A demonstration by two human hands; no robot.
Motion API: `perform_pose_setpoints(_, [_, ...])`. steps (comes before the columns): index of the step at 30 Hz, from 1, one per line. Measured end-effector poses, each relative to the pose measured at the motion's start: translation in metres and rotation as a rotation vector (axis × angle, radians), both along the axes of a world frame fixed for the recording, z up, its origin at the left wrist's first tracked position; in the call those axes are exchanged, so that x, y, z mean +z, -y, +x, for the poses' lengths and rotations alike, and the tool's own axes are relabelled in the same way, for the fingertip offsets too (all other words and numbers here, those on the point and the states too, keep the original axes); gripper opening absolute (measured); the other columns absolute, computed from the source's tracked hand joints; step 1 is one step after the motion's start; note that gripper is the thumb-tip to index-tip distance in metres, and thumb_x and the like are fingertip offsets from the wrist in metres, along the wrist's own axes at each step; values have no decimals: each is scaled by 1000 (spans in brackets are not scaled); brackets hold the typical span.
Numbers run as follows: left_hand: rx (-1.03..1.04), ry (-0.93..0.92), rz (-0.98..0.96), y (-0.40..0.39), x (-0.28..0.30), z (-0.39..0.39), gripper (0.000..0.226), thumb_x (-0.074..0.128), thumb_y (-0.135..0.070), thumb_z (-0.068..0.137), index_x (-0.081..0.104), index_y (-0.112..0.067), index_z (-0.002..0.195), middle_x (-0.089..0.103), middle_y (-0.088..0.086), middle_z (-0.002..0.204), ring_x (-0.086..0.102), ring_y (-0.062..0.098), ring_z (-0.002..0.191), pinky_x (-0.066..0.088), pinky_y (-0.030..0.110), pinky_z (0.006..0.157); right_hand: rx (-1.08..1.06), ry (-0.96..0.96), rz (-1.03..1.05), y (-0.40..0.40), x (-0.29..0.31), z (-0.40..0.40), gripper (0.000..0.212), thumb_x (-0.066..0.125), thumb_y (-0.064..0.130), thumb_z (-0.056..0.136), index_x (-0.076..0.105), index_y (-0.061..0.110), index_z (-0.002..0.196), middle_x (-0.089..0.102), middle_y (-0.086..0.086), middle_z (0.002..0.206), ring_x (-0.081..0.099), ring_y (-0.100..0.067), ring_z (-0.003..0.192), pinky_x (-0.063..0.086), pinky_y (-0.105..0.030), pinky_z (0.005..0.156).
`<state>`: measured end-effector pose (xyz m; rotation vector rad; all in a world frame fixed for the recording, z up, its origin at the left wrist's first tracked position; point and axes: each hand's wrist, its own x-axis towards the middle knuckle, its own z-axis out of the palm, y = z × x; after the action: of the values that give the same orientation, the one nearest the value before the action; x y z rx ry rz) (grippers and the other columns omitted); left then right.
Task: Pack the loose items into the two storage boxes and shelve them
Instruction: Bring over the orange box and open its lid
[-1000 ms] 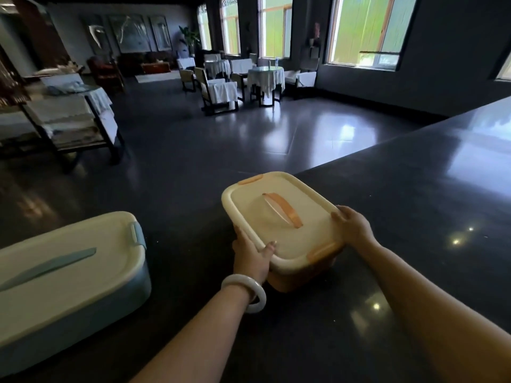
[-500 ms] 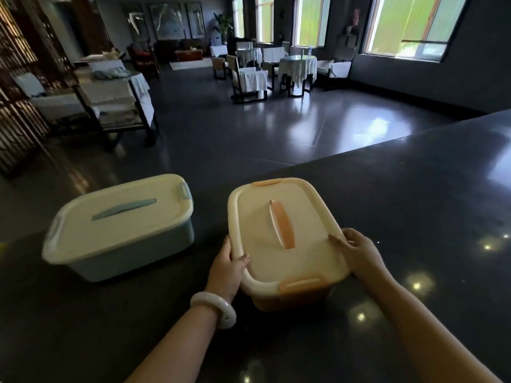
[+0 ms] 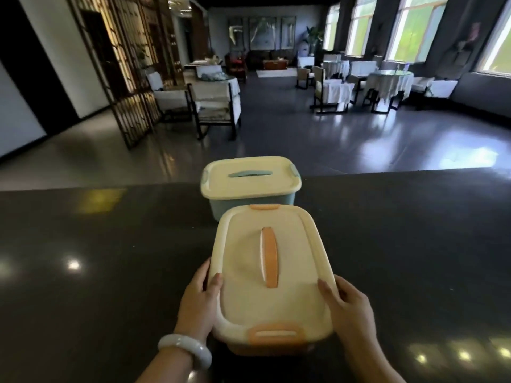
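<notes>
An orange storage box (image 3: pixel 272 283) with a cream lid, orange handle and orange clips sits in front of me above the dark counter (image 3: pixel 96 272). My left hand (image 3: pixel 199 302) grips its left side, thumb on the lid edge. My right hand (image 3: pixel 349 308) grips its right side, thumb on the lid. Just behind it, a blue storage box (image 3: pixel 249 186) with a cream lid and blue handle stands at the counter's far edge. Both lids are on; their contents are hidden.
The glossy counter stretches left and right of the boxes. Beyond its far edge lies a dark polished floor with white-covered chairs (image 3: pixel 215 106) and dining tables (image 3: pixel 390 84). A lattice screen (image 3: pixel 130 78) stands at the left; windows line the right wall.
The view swung left, so the blue box went from my left to directly behind the orange box. The orange box turned with me, still held in both hands.
</notes>
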<state>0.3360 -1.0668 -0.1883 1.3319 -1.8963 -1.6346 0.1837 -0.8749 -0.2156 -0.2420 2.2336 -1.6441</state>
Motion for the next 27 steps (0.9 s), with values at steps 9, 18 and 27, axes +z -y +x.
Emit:
perform_pose_setpoints(9, [238,23,-134,87,-5,213,46,46,-33,100,38,-31,145,50,1,138,51,22,119,39,43,104,253,-95,46,125,-14,181,23,58,37,92,62,25,110,65,13,92,60,-4,85,46,-22,65])
perform_pose_setpoints(18, [285,26,-210,180,-14,305,45,50,-26,99,43,-25,144,51,1,140,50,17,118,34,26,93,368,-87,10,211,-3,272,36,56,38,93,54,20,125,63,8,104,60,-8,95,53,-30,81])
perform_pose_setpoints(27, [323,166,-343,254,-15,314,44,45,-36,100,44,-28,143,50,0,143,46,22,129,33,27,96,404,-75,-24,289,-10,287,28,54,38,95,51,20,115,61,7,99,59,-6,89,50,-24,70])
